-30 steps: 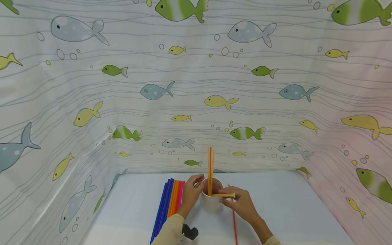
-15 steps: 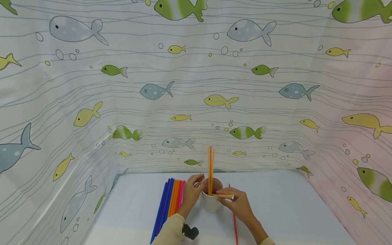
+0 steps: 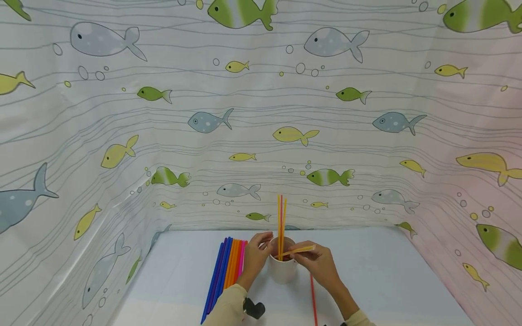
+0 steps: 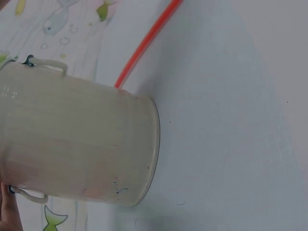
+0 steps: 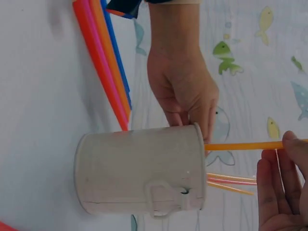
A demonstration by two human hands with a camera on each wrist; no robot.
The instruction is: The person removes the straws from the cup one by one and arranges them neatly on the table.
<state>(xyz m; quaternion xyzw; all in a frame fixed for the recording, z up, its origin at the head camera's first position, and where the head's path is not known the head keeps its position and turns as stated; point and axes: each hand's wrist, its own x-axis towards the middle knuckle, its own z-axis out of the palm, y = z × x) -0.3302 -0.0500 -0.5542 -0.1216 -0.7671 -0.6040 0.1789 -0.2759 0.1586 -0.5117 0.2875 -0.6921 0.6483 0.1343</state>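
A cream metal pail point(image 3: 282, 274) with small side handles stands upright on the table. My left hand point(image 3: 256, 256) holds it at the left side of its rim, fingers curled. An orange straw point(image 5: 240, 146) is pinched between the thumb and fingers of my right hand point(image 3: 320, 267), just right of the rim. In the head view this straw slants, its lower end within the mouth of the pail. Several straws point(image 3: 281, 222), orange and pinkish red, stand upright in the pail. Its inside is mostly hidden in both wrist views.
Left of the pail lies a row of blue, purple, orange, red and pink straws point(image 3: 228, 267) on the white table point(image 3: 379, 271). One red straw point(image 3: 313, 296) lies to the right, partly under my right hand. A fish-print sheet point(image 3: 253, 99) surrounds the table on three sides.
My right hand first moved slightly left, then lifted the straw's outer end. The straw has gone from nearly level across the rim to slanting into the pail. My left hand stays put.
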